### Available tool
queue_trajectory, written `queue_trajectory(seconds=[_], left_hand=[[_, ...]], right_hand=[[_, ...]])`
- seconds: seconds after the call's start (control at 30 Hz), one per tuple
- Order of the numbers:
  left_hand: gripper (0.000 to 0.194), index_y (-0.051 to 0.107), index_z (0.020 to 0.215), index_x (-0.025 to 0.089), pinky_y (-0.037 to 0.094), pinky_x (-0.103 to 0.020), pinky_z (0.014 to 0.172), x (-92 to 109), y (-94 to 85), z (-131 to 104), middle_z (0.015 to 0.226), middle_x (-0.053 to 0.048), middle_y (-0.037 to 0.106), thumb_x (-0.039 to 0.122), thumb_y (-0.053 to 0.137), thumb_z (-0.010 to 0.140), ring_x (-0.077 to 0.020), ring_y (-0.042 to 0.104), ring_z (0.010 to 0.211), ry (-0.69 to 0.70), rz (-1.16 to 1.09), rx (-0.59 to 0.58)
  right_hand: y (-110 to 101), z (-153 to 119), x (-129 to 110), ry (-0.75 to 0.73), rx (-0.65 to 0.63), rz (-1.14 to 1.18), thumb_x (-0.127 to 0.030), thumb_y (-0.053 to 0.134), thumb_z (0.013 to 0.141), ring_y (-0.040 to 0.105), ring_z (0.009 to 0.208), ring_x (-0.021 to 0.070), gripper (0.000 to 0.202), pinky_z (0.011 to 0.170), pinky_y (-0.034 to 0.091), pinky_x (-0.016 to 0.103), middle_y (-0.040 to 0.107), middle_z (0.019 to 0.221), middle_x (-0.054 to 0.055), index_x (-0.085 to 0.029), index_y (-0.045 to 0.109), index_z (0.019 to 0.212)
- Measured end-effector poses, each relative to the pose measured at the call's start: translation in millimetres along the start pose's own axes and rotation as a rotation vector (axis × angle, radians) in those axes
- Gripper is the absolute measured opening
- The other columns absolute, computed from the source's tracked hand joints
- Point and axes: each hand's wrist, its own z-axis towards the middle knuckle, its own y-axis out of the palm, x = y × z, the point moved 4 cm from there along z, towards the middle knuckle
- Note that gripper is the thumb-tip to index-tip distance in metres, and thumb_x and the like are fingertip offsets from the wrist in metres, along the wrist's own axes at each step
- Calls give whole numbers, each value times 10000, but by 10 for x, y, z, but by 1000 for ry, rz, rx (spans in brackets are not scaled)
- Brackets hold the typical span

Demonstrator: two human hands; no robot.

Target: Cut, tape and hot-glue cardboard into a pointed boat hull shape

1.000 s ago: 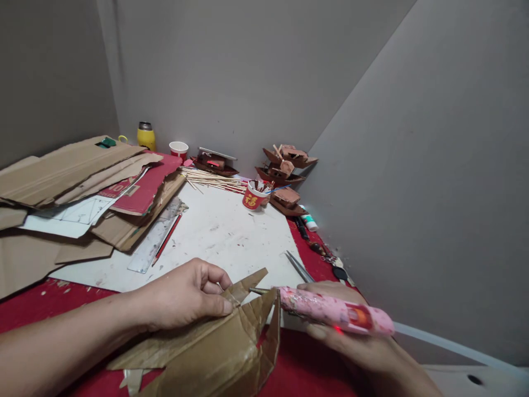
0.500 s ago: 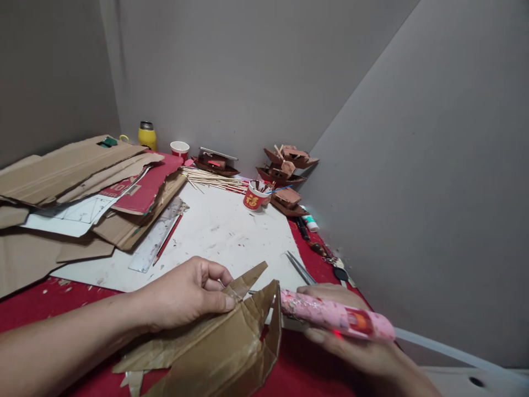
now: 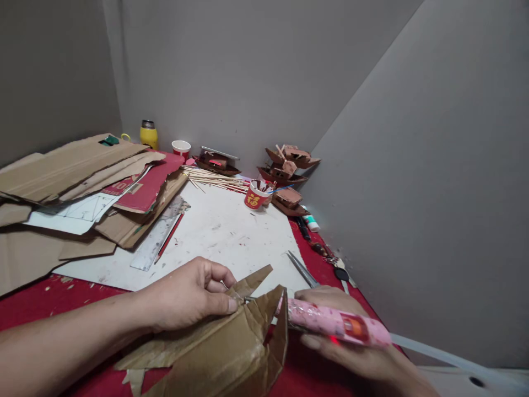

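Note:
My left hand [image 3: 192, 298] pinches the top edge of a brown cardboard piece [image 3: 225, 353] between thumb and fingers. The cardboard is folded, with pointed flaps and shiny glue or tape marks. My right hand [image 3: 345, 325], slightly blurred, is wrapped round a pink hot glue gun [image 3: 318, 317] with a red light at its side. A long translucent glue stick [image 3: 438, 348] runs out of its back. The gun's metal nozzle passes behind a cardboard flap, its tip close to my left thumb. Whether the tip touches the cardboard I cannot tell.
Scissors [image 3: 301, 268] lie near my right hand. A ruler [image 3: 155, 242], a pencil [image 3: 169, 238] and stacked cardboard [image 3: 70, 171] are to the left. Thin wooden sticks [image 3: 215, 179], a red cup [image 3: 254, 197] and several brown model boats [image 3: 285, 175] stand at the back by the grey wall.
The glue gun has shifted slightly left and down, its nozzle tip nearer my left thumb. The cardboard has moved a little to the right; my left hand keeps its pinch.

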Motion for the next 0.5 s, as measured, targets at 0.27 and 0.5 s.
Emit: queue_trajectory(seconds=[0.27, 0.5], left_hand=[[231, 586, 776, 136, 348, -214, 570, 28, 7, -12, 668, 22, 611, 323, 709, 720, -82, 491, 563, 31, 65, -16], [190, 564, 777, 146, 350, -221, 560, 0, -33, 11, 660, 28, 598, 296, 671, 730, -87, 488, 557, 66, 122, 9]], right_hand=[[-3, 31, -49, -38, -50, -24, -469, 476, 902, 557, 534, 159, 409, 541, 452, 268, 602, 579, 49, -170, 691, 725], [-118, -96, 77, -21, 148, 123, -263, 553, 896, 682, 965, 249, 332, 776, 557, 305, 724, 1087, 55, -314, 652, 1209]])
